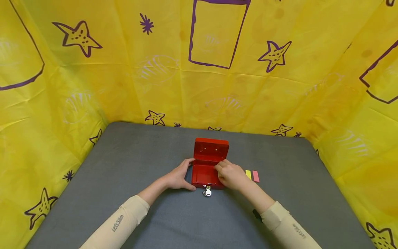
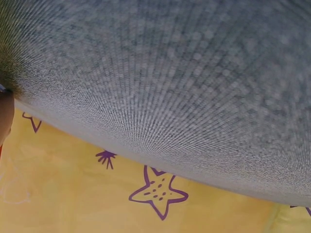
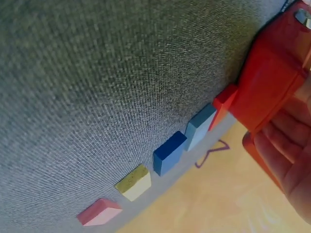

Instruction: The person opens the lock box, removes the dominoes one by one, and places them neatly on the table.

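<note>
A red metal cash box (image 1: pixel 202 173) lies on the grey table with its lid (image 1: pixel 211 149) raised; keys (image 1: pixel 208 191) hang at the front lock. My left hand (image 1: pixel 178 176) holds the box's left side, thumb at the front corner and fingers towards the back. Over the right wall reaches my right hand (image 1: pixel 231 174), fingers bent into the box. A small pale patch shows by those fingertips; whether they pinch something cannot be made out. In the right wrist view the right hand (image 3: pixel 291 150) hangs over the red wall. Only a sliver of the left hand (image 2: pixel 6 116) appears in its wrist view.
Right of the box, a row of small blocks lies on the table: pink (image 3: pixel 99 212), yellow (image 3: pixel 133 182), dark blue (image 3: pixel 169 153), light blue (image 3: pixel 199 127) and red (image 3: pixel 223 104). Yellow patterned cloth (image 1: pixel 161 86) surrounds the table's back and sides.
</note>
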